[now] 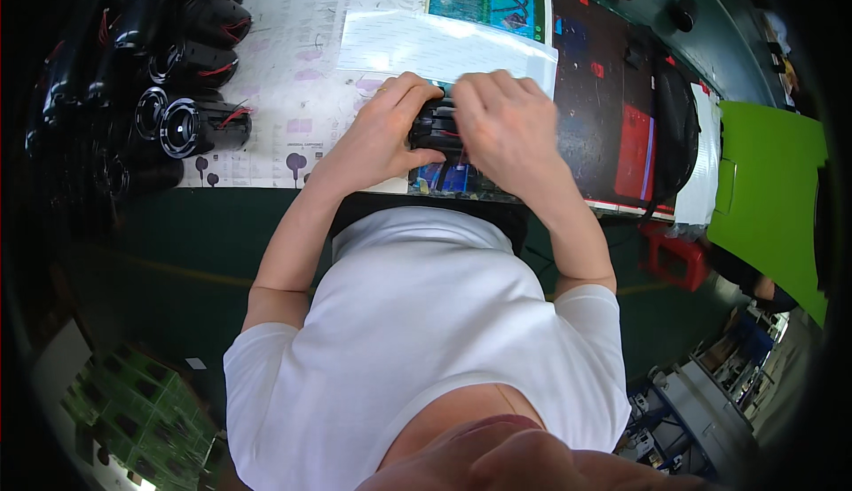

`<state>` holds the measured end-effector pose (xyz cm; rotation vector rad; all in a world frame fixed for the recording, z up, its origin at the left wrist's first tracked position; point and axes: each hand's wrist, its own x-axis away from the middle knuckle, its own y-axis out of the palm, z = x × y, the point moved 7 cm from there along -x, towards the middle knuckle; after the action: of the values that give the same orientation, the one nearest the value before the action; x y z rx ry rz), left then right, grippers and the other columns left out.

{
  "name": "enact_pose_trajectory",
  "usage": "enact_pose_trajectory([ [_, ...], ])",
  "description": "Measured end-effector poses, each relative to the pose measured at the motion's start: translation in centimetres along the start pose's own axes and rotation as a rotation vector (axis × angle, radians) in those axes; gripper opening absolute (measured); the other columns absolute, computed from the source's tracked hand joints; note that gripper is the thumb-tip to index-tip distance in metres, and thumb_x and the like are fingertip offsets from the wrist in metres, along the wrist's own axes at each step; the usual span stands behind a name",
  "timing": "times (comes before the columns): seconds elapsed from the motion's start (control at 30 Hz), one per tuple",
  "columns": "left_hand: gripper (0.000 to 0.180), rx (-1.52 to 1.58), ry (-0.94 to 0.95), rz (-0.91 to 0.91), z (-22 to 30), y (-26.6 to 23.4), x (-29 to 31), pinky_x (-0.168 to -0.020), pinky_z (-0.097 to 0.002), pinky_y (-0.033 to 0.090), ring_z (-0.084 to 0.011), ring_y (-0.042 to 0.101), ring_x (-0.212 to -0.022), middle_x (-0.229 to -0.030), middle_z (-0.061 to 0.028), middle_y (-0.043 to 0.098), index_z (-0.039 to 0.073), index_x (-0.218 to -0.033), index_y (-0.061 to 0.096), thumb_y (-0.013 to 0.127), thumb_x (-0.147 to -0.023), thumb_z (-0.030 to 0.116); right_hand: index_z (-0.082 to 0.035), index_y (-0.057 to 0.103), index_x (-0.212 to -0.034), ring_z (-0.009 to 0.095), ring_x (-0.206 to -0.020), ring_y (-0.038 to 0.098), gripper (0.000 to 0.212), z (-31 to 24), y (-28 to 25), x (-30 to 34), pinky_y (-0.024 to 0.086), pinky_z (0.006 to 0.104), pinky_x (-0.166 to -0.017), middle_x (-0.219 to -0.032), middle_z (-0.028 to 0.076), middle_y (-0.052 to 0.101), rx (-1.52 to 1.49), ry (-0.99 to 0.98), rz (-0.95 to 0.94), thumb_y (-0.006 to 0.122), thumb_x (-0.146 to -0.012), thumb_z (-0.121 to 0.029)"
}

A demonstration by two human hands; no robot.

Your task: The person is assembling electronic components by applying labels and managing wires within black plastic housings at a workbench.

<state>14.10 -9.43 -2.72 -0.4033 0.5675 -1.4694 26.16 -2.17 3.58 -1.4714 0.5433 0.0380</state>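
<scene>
Close to the table's front edge, a black plastic housing (433, 125) lies between my hands, with a bit of red wire at its lower side. My left hand (380, 131) grips it from the left, thumb at the near side and fingers over the far side. Over its right end, my right hand (510, 127) is closed with the fingers curled down and slightly smeared by motion. Whatever those fingers pinch is hidden beneath the hand. Under the housing shows a dark, colourful printed sheet (454, 178).
Several black cylindrical housings (209, 125) with red wires crowd the table's left side. Beyond my hands lies a glossy white sheet (426, 43). A black strap or cable bundle (679, 127) rests at the right. Past the table's right end are a green panel (772, 189) and red stool (679, 256).
</scene>
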Motion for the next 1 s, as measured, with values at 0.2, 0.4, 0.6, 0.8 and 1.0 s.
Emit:
enact_pose_trajectory([
  [0.2, 0.064, 0.037, 0.018, 0.049, -0.4, -0.4, 0.6, -0.103, -0.0437, 0.054, -0.0354, 0.063, -0.122, -0.132, -0.0148, 0.06, 0.0, -0.132, 0.063, 0.092, -0.076, 0.012, -0.008, 0.067, -0.107, 0.03, -0.092, 0.072, 0.033, 0.2, 1.8, -0.5, 0.056, 0.0427, -0.076, -0.099, 0.009, 0.071, -0.37, 0.082, -0.014, 0.083, -0.079, -0.016],
  [0.4, 0.025, 0.23, 0.015, 0.248, -0.6, -1.2, -0.1, -0.09, -0.0336, 0.053, -0.0207, 0.062, -0.101, -0.114, -0.0098, 0.061, 0.001, -0.111, 0.064, 0.079, -0.091, 0.002, -0.001, 0.07, -0.117, 0.024, -0.093, 0.077, 0.033, 6.6, 1.6, 6.4, 0.06, 0.0353, -0.086, -0.098, 0.01, 0.077, -0.807, 0.496, 0.105, 0.082, -0.087, -0.002],
  [0.6, 0.014, 0.146, -0.04, 0.227, -0.7, -0.7, -1.1, -0.082, -0.0325, 0.052, -0.0177, 0.062, -0.093, -0.103, -0.0073, 0.062, 0.0, -0.095, 0.065, 0.078, -0.091, 0.001, 0.001, 0.071, -0.109, 0.016, -0.088, 0.074, 0.022, 7.6, 1.9, 6.7, 0.058, 0.031, -0.085, -0.092, 0.007, 0.075, -0.808, 0.491, 0.165, 0.08, -0.089, 0.001],
  [0.8, 0.015, 0.023, 0.119, 0.334, 0.7, -0.7, -1.2, -0.082, -0.04, 0.05, -0.0275, 0.06, -0.095, -0.097, -0.0092, 0.063, 0.003, -0.091, 0.065, 0.079, -0.088, -0.001, 0.0, 0.073, -0.104, 0.013, -0.082, 0.071, 0.016, 10.8, 7.4, 3.2, 0.056, 0.0288, -0.079, -0.087, 0.005, 0.074, -1.047, 0.511, -0.226, 0.079, -0.09, -0.004],
  [1.0, 0.017, 0.143, 0.05, 0.517, -0.6, -1.2, 0.0, -0.09, -0.0405, 0.049, -0.0283, 0.06, -0.1, -0.1, -0.0092, 0.065, 0.005, -0.09, 0.064, 0.08, -0.086, 0.001, -0.002, 0.072, -0.105, 0.024, -0.088, 0.079, 0.015, 8.9, 2.6, -1.4, 0.059, 0.0355, -0.079, -0.093, 0.012, 0.078, -0.775, 0.368, 0.226, 0.078, -0.093, -0.01],
])
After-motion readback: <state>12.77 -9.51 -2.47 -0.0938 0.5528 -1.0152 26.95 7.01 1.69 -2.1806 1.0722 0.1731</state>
